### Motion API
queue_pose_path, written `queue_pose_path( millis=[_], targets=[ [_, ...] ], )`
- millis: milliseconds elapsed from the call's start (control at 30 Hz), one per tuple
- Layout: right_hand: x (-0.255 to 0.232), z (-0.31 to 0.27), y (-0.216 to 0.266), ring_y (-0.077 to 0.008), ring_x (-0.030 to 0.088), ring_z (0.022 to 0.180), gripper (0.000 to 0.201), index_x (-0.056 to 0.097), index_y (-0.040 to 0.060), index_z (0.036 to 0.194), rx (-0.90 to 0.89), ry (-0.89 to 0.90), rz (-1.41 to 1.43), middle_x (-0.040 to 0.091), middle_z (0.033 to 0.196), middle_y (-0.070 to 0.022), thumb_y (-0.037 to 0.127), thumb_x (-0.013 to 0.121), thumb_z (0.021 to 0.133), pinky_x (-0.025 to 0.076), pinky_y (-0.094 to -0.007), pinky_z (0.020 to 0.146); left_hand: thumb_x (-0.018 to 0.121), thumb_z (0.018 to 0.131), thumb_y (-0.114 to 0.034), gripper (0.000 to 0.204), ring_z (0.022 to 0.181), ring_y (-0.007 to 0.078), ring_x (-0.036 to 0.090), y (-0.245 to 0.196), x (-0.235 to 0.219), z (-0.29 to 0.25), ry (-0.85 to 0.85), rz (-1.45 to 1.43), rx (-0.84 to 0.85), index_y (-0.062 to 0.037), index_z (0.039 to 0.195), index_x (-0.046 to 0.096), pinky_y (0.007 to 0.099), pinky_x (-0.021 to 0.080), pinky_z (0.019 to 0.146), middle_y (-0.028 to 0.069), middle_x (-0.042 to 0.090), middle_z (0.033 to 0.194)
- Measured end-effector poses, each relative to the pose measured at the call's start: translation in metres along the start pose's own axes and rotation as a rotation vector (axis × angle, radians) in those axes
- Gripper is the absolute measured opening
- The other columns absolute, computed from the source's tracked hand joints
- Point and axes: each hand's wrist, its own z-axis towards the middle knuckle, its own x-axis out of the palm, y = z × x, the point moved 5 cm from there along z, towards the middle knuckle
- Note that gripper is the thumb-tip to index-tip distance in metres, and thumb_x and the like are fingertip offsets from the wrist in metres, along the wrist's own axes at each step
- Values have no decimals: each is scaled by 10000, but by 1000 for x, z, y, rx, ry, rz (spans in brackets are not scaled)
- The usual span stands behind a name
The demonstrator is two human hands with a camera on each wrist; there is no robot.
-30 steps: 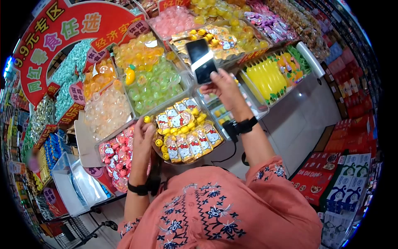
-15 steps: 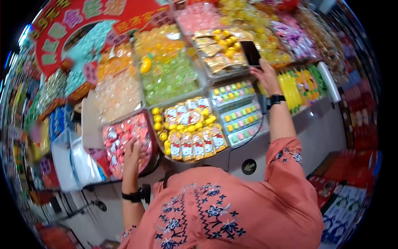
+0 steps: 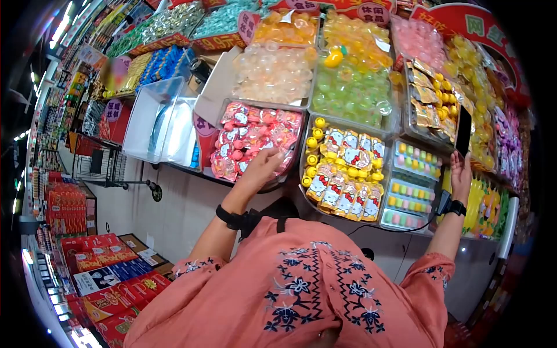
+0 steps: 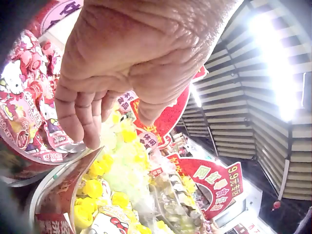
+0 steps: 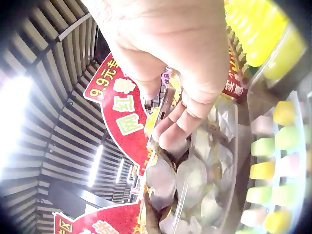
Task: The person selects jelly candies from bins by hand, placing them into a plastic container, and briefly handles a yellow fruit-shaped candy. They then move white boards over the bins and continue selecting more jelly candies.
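My left hand (image 3: pixel 260 173) hovers over the near edge of a round bin of pink-red pouches (image 3: pixel 236 139) printed with a white cartoon cat. In the left wrist view its fingers (image 4: pixel 84 114) hang loosely bent, holding nothing, beside the bin's rim. Far to the right, my right hand (image 3: pixel 461 178) grips a smartphone (image 3: pixel 463 131) by its lower end, dark screen facing up toward the head camera. From the right wrist, the phone (image 5: pixel 163 114) appears edge-on between thumb and fingers. Between the hands sits a bin of yellow cat-print pouches (image 3: pixel 339 182) with round yellow caps.
Trays of green jelly cups (image 3: pixel 351 93) and pale jelly cups (image 3: pixel 272 75) lie behind. Pastel cube sweets (image 3: pixel 409 197) fill a tray at the right. A clear plastic box (image 3: pixel 152 124) stands at the left, with a shopping cart (image 3: pixel 98 165) below it. A cable (image 3: pixel 400 228) trails from the right wrist.
The head view has swung left. My left hand has gone from the yellow pouch bin's edge to over the pink-red pouches. My right hand has carried the phone rightward along the display.
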Motion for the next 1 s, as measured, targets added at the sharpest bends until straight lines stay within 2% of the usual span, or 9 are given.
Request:
queue_pose_path(
  millis=[133, 400, 500, 633, 667, 733, 833, 933, 1000],
  targets=[
    [-12, 11, 0, -245, 689, 986, 196, 581, -60, 1133, -26, -36, -31, 681, 1046, -162, 77, 608, 996, 598, -355, 925, 592, 987, -428, 531, 863, 106, 587, 8, -7, 6, 32, 4, -38, 16, 1277, 561, 262, 490, 694, 52, 631, 1044],
    [-8, 13, 11, -228, 694, 955, 216, 607, -34, 1062, -46, -163, -178, 677, 1025, -150, 172, 629, 1000, 603, -371, 904, 585, 986, -420, 446, 791, 101, 602, -2, -21, 36, 104, -19, -94, -22, 1187, 599, 232, 458, 615, 34, 639, 909],
    [-6, 0, 11, -235, 702, 952, 245, 614, -22, 1042, -38, -146, -134, 690, 1006, -152, 222, 613, 1012, 605, -375, 897, 559, 992, -466, 501, 861, 119, 630, 8, -38, 64, 93, 3, 32, -51, 1272, 556, 242, 476, 683, 58, 651, 978],
    [-10, -37, -3, -243, 711, 949, 281, 638, -3, 1000, 58, -162, -108, 716, 986, -153, 274, 596, 1021, 606, -375, 882, 603, 985, -391, 460, 927, 140, 644, -5, -71, 110, 57, 58, -3, -29, 1266, 565, 273, 511, 752, 73, 652, 1049],
    [-4, -52, -10, -231, 711, 934, 249, 640, 5, 998, 74, -157, -105, 719, 988, -149, 250, 597, 1020, 607, -360, 856, 618, 976, -383, 475, 940, 161, 649, -10, -77, 126, 9, 113, 90, -17, 1273, 558, 294, 518, 770, 91, 651, 1071],
    [33, -88, -28, -196, 701, 864, 251, 635, 8, 1102, 114, -113, -182, 710, 981, -124, 240, 588, 1018, 600, -328, 782, 647, 958, -368, 508, 966, 202, 660, -24, -84, 164, -91, 221, 286, 6, 1288, 546, 335, 532, 804, 128, 651, 1114],
    [119, -145, -56, -169, 686, 807, 329, 600, 5, 1220, 188, -58, -337, 693, 989, -109, 266, 579, 1020, 594, -302, 710, 699, 897, -323, 550, 990, 340, 661, -54, -70, 218, -237, 569, 627, 30, 1289, 544, 409, 527, 887, 223, 630, 1143],
    [194, -181, -85, -162, 680, 764, 344, 588, 12, 1233, 227, 18, -500, 679, 965, -103, 279, 582, 1016, 584, -283, 675, 735, 852, -332, 621, 1038, 413, 640, -77, -40, 243, -177, 759, 667, 21, 1317, 522, 456, 515, 919, 282, 554, 1266],
    [230, -196, -107, -155, 679, 765, 350, 584, 10, 1233, 259, 67, -590, 673, 957, -104, 279, 587, 1011, 578, -279, 668, 743, 839, -336, 644, 1052, 420, 634, -79, -24, 252, -71, 911, 547, 10, 1331, 513, 456, 513, 925, 278, 525, 1309]
  ],
)
